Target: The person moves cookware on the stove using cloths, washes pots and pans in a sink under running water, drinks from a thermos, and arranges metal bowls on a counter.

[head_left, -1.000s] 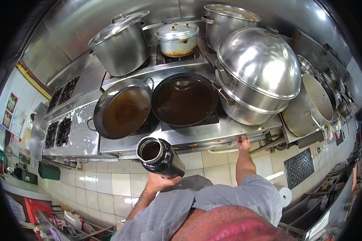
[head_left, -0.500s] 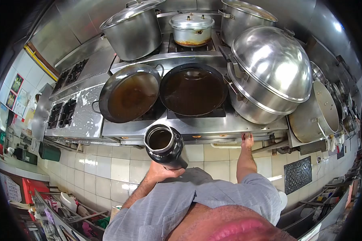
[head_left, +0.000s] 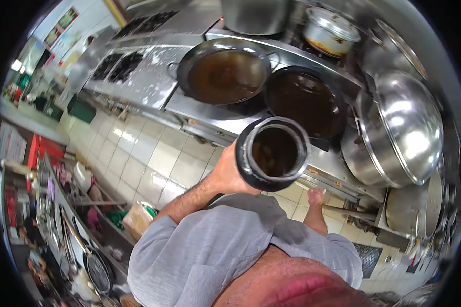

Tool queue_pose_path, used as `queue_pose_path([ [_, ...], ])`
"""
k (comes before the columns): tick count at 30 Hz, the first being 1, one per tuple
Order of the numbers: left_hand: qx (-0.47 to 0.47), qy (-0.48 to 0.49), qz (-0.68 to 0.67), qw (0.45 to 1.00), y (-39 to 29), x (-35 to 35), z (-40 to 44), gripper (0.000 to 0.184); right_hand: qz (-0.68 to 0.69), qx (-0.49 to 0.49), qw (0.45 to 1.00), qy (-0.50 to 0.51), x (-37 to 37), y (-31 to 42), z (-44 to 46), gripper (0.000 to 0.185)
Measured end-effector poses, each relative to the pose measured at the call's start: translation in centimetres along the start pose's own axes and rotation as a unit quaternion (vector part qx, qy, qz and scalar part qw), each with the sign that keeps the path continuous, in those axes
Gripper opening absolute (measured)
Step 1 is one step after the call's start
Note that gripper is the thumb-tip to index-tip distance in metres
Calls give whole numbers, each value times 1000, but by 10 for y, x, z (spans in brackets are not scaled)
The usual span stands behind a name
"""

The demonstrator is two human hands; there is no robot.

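Note:
My left hand (head_left: pixel 230 174) is wrapped round a black wide-mouthed flask (head_left: pixel 248 176), its uncapped opening facing up at me and dark inside. The flask is held in front of the stove's front edge, over the near side of the pans. Just beyond it lie a wide steel wok (head_left: pixel 186 82) with brown liquid and a darker wok (head_left: pixel 338 123) with very dark liquid. Lower down on the right, my right hand (head_left: pixel 316 196) is near the stove front, holding nothing I can see, its small fingers looking apart; whether it touches the stove is unclear.
Behind the woks stand a large pot (head_left: pixel 256 18) and a stained lidded pot (head_left: pixel 333 30). A domed steel steamer (head_left: pixel 404 123) is at the right, beside a deep pot (head_left: pixel 410 204). Wet metal counter (head_left: pixel 153 71) and burners lie left; a rack of utensils (head_left: pixel 82 240) stands at lower left.
My view has turned and tilted, so the stove appears slanted. The flask in my left hand is higher and closer to me, its mouth more toward the camera. My right hand appears lower in view.

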State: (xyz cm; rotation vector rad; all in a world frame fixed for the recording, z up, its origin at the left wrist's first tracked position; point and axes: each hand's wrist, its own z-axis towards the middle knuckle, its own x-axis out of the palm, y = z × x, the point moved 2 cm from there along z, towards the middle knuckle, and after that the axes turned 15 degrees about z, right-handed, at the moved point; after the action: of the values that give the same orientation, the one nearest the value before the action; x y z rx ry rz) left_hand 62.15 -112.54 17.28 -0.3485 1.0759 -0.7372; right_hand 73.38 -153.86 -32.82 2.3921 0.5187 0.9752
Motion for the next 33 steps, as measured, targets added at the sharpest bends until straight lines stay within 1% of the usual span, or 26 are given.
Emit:
queue_pose_path([
  [1,6,-29,-4,1000,-1,-7,0,91,-46,55,997,14,-6,-16,4,54],
  [2,-27,-44,-92,994,1,-15,0,94,-92,109,989,26,-4,-29,5,58],
  [3,-16,-61,-69,996,3,-20,-3,95,-120,130,982,59,16,-34,-22,56],
  [4,-25,-68,-66,995,4,-27,-4,95,-222,134,963,72,7,-55,-13,53],
  [5,-12,-81,-53,995,3,-37,-4,94,-321,137,933,87,-2,-75,-5,51],
  [6,1,-94,-40,995,3,-46,-6,93,-329,141,929,92,10,-79,-17,51],
  [8,5,-121,-38,992,9,-61,-13,90,-463,165,859,139,42,-91,-54,47],
  [9,11,-136,-34,990,13,-69,-16,89,-469,168,855,143,51,-100,-61,47],
  [11,29,-160,-16,987,18,-90,-22,86,-553,169,792,194,73,-117,-74,42],
  [12,36,-177,-14,983,21,-100,-27,82,-558,170,788,197,86,-122,-82,42],
  [14,54,-211,-20,976,27,-121,-35,72,-602,161,748,228,109,-136,-96,40],
  [15,16,-189,-45,981,42,-123,-42,71,-606,166,743,231,118,-147,-98,40],
  [17,49,-166,-14,985,83,-138,-55,67,-619,158,733,233,130,-169,-95,38],
  [20,109,-157,79,978,110,-179,-74,62,-634,154,717,243,168,-200,-125,40],
  [22,106,-188,85,973,120,-204,-86,59,-626,174,717,255,193,-226,-144,40],
  [25,101,-232,102,962,140,-238,-107,57,-638,161,698,282,215,-268,-164,39],
  [29,35,-281,131,950,150,-282,-136,54,-658,162,657,330,249,-323,-193,39],
  [31,13,-288,185,940,157,-307,-152,53,-670,174,633,347,268,-350,-205,38],
  [33,32,-299,249,921,170,-328,-167,50,-684,189,605,362,280,-374,-213,38],
])
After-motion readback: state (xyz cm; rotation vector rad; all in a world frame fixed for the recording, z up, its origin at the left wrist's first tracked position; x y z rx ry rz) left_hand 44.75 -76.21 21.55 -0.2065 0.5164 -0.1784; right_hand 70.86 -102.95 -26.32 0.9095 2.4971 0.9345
